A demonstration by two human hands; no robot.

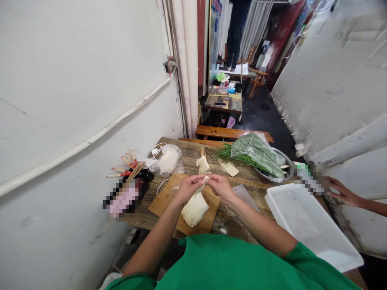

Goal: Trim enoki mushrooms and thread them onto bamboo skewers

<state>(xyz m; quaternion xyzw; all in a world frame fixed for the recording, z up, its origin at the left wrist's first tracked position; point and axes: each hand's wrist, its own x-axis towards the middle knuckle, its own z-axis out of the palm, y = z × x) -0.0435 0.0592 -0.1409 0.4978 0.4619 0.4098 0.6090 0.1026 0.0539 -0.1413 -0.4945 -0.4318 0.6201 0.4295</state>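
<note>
Pale mushrooms point(206, 179) are pinched between the fingertips of the person's left hand point(188, 187) and right hand point(221, 187), which meet above a wooden board point(165, 202). A larger clump point(195, 210) lies on that board; a bowl point(290, 166) of greens point(256, 152) stands farther off, near a white tub point(305, 217).

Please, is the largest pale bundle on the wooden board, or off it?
On it: the wooden board shows on both sides of the pale bundle.

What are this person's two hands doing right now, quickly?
Left hand: fingers closed, holding a small pale piece.
Right hand: fingers closed, holding the same piece from the other side.
</note>
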